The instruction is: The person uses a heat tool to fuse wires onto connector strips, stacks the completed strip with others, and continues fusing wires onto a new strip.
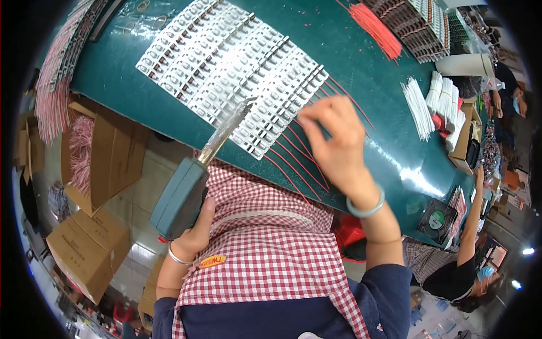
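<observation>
In my left hand (pixel 195 233) is a green soldering gun (pixel 183 192). Its long metal barrel slants up and right, and the tip lies over a panel of small white parts in rows (pixel 226 68). My right hand (pixel 339 138) is closed in a pinch beside the panel's right edge. Whatever is between those fingertips, if anything, is too small to make out. Red wires (pixel 296 150) run out from the panel's lower right edge, some passing under and beside my right hand.
Bundled white wires (pixel 443 96) and loose red wires (pixel 375 31) lie on the green table (pixel 389 141). Stacked panels (pixel 415 25) stand at the far right; wired panels (pixel 56 73) are at the left. Cardboard boxes (pixel 90 251) sit below. A black fan (pixel 436 220) lies near a co-worker's arm (pixel 471 217).
</observation>
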`<state>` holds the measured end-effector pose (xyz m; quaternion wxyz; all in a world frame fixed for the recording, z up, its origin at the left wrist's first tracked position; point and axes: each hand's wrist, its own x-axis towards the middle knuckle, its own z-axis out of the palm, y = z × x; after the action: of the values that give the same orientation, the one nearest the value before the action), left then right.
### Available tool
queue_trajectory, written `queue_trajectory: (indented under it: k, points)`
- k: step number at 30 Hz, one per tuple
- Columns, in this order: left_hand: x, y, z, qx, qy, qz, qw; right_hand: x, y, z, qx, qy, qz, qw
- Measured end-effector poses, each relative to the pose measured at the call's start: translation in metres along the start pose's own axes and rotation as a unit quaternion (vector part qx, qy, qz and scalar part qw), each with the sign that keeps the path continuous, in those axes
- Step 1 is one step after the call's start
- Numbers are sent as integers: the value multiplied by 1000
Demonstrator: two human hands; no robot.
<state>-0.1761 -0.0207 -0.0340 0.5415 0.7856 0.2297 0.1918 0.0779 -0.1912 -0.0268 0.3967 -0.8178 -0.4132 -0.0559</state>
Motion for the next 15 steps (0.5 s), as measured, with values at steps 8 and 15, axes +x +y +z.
queue_trajectory:
  k: [8, 15]
  points:
    - [-6, 6, -5, 3, -56, -17, 998, -45, -39, 27, 33, -2, 106, 994]
    - [-18, 2, -7, 93, -54, 7, 994, -51, -44, 40, -14, 14, 103, 995]
